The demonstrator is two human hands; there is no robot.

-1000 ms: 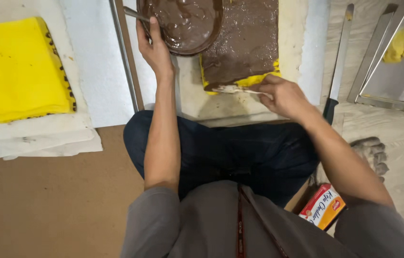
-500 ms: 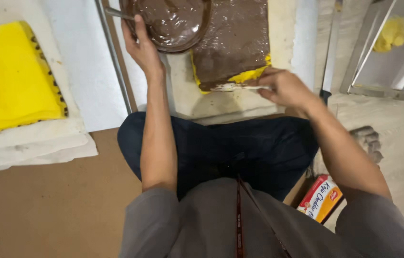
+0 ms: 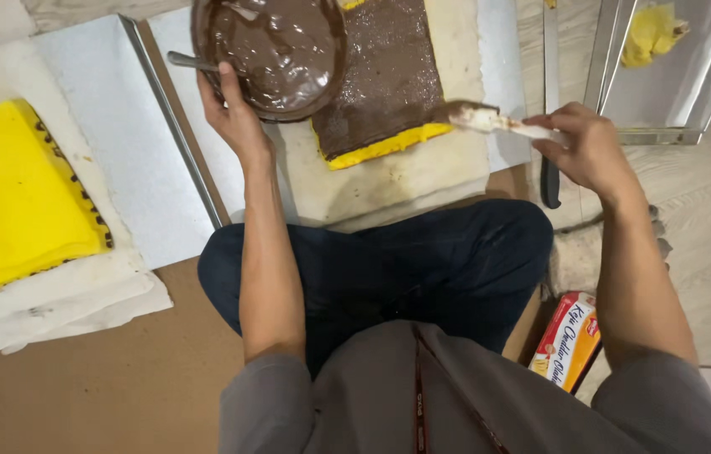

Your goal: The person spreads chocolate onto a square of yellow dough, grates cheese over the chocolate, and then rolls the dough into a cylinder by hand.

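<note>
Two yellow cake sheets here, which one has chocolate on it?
The cake sheet at top centre, beside the bowl, is spread brown to its yellow edge. The left sheet is bare yellow.

A round dark bowl (image 3: pixel 270 55) of glossy chocolate cream sits at the paper sheet's (image 3: pixel 389 181) far left corner. A smeared pale spatula (image 3: pixel 494 122) lies flat, its tip touching the right edge of the chocolate-coated yellow cake (image 3: pixel 385 84).
</note>
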